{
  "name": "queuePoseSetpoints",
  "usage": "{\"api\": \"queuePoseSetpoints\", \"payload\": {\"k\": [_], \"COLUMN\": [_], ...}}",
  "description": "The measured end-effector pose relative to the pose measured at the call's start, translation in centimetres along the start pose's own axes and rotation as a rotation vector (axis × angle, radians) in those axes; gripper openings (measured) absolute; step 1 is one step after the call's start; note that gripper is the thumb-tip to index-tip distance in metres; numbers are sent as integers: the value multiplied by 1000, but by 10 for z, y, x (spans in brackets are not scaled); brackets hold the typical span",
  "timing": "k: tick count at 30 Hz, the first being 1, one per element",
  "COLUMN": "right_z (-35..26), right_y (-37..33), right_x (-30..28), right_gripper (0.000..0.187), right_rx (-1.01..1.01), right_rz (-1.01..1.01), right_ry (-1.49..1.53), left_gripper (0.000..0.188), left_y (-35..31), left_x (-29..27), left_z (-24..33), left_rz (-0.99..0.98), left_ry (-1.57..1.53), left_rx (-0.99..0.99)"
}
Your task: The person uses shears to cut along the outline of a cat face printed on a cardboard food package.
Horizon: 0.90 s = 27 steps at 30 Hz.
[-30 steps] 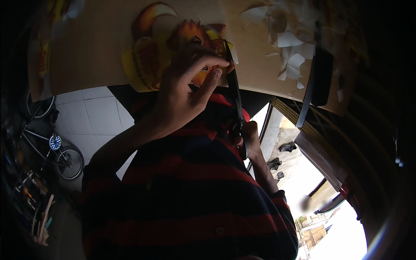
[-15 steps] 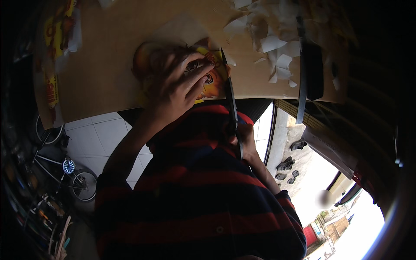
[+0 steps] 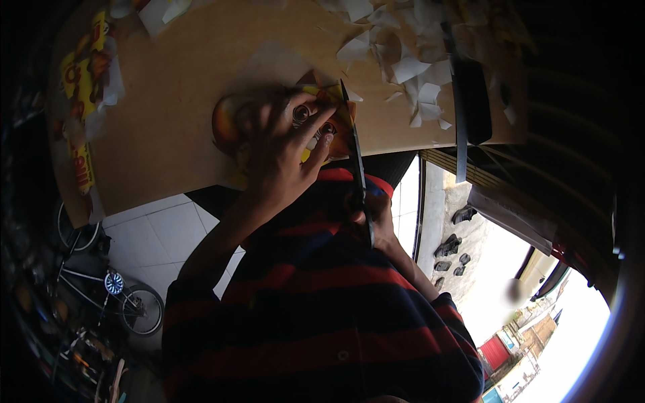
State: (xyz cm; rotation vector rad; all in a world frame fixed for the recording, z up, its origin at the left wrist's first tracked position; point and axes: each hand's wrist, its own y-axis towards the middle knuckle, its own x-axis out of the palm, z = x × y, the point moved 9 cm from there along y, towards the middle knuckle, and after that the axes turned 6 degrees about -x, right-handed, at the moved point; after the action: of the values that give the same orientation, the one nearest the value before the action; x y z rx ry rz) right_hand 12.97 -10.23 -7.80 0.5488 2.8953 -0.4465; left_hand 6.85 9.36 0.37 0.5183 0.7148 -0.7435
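My left hand [image 3: 285,148] lies over a printed paper cutout [image 3: 316,138] of an orange cartoon animal with large eyes, its fingers spread and pressing on the sheet. Much of the print is covered by that hand. In my right hand [image 3: 377,215], close to my body at the table's near edge, is a pair of long dark scissors [image 3: 358,154]. Their pointed blade reaches away from me along the right edge of the cutout. The handles are mostly hidden by my fingers, and I cannot tell how far the blades are apart.
White paper scraps [image 3: 420,77] pile up at the far right of the brown table [image 3: 168,101]. Beside them are a black block-like object [image 3: 474,101] and a metal strip [image 3: 461,161]. Yellow-red printed pieces [image 3: 84,107] lie at the left edge. A bicycle [image 3: 124,289] stands below left.
The view has shifted slightly. My left hand's fingers have moved a little on the cutout, with the thumb lower. The scissors stay at the cutout's right edge.
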Motion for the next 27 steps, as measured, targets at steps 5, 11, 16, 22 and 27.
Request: {"api": "queuePoseSetpoints", "payload": {"k": [5, 11, 16, 22, 27], "right_z": [-6, -9, -21, -25, -55], "right_y": [3, 1, 2, 3, 19], "right_x": [0, -2, -10, -24, -25], "right_gripper": [71, 77, 78, 68, 68], "right_rx": [1, 50, 60, 169, -34], "right_rz": [10, 48, 64, -22, -37], "right_ry": [-43, -58, -85, -271, -425], "left_gripper": [36, 34, 32, 30, 29], "left_y": [-3, -6, -9, -12, -11], "left_x": [4, 2, 0, -2, -4], "left_z": [-2, 0, -1, -5, -5], "left_rz": [14, 28, 51, 50, 60], "left_ry": [-38, -14, 0, 4, 9], "left_rx": [15, 22, 58, 45, 32]}}
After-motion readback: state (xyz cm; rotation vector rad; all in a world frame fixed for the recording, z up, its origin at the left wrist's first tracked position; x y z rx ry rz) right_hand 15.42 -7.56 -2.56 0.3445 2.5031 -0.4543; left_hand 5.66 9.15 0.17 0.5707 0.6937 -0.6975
